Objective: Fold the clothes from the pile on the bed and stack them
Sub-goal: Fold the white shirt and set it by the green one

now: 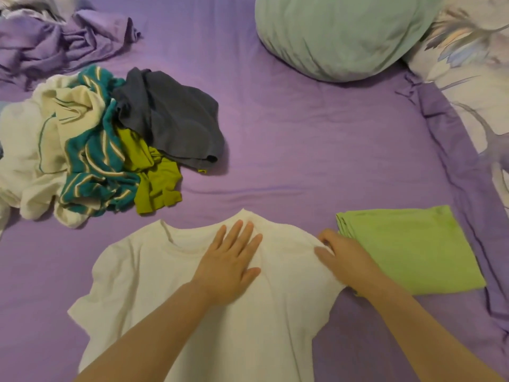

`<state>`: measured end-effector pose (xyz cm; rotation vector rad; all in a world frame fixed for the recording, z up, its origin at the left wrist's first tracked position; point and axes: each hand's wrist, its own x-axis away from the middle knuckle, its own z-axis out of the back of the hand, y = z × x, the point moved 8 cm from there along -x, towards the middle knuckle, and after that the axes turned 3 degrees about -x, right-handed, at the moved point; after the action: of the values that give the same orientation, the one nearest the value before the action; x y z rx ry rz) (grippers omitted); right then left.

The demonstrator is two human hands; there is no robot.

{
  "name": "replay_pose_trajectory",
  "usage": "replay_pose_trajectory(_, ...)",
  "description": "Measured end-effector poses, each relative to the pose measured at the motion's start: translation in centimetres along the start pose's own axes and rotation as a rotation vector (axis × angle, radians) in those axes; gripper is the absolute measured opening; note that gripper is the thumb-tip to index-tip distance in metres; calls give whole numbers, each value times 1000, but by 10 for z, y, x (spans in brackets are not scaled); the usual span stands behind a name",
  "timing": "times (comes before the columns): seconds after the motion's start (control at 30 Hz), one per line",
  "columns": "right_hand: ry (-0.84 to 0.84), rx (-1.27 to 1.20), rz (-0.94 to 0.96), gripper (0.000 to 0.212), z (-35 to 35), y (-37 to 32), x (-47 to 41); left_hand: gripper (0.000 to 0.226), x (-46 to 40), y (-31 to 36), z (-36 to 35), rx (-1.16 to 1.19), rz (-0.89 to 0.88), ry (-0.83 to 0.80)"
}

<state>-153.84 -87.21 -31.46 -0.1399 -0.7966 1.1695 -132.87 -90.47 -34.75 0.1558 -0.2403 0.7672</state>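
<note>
My left hand (230, 260) lies flat with straight fingers on the chest of the white tee (220, 312), just below the collar, pinning it to the bed (303, 150). My right hand (344, 260) is at the tee's right shoulder, fingers curled into the cloth there; it looks like a pinch on the sleeve edge, though the fingertips are partly hidden. The tee is spread face up right in front of me, collar away, hem toward me and out of view, so its long axis runs straight out from my body. That puts the right sleeve under my right hand, and I judge the fold goes from there inward across the flat left hand. The folded green piece (407, 249) sits just beside my right hand, ready to take the stack. The pile (104, 150) waits well off to the left.
</note>
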Motion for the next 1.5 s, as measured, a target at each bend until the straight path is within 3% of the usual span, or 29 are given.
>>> replay_pose_trajectory(0.07,102,46,30,14,6,4,-1,66,-3,3,-5,34,43,-36)
replay_pose_trajectory(0.17,105,59,82,28,-8,5,7,67,-8,12,1,71,122,-34)
replay_pose_trajectory(0.23,57,123,88,58,-19,8,13,65,-12,26,10,99,85,14)
replay_pose_trajectory(0.3,20,329,137,71,-25,10,15,65,-16,43,11,98,-28,24)
replay_pose_trajectory(0.43,188,537,162,54,-5,10,15,82,-25,55,-8,17,-44,-94)
replay_pose_trajectory(0.53,197,400,66,48,2,19,13,91,-33,53,-13,2,65,-125)
replay_pose_trajectory(0.6,172,268,25,53,-4,21,17,93,-36,56,-12,18,114,-137)
replay_pose_trajectory(0.67,136,312,49,64,-18,20,26,93,-38,60,-9,57,155,-138)
replay_pose_trajectory(0.73,168,392,53,59,-19,18,33,91,-40,62,-5,77,171,-131)
replay_pose_trajectory(0.83,352,528,172,57,2,7,33,88,-39,62,-1,76,163,-122)
replay_pose_trajectory(0.93,360,615,271,61,6,0,35,84,-32,61,0,77,154,-119)
replay_pose_trajectory(1.03,500,471,323,56,-1,-7,71,76,-16,71,2,82,77,-68)
replay_pose_trajectory(1.1,536,365,321,52,-24,-3,104,66,-3,91,6,126,-73,-13)
replay_pose_trajectory(1.17,496,169,224,52,-55,15,131,52,9,116,10,201,-236,11)
replay_pose_trajectory(1.27,378,-227,-28,47,-97,47,159,38,20,138,10,278,-320,-45)
replay_pose_trajectory(1.5,409,-268,-141,17,-126,52,198,22,21,142,4,231,-304,-139)
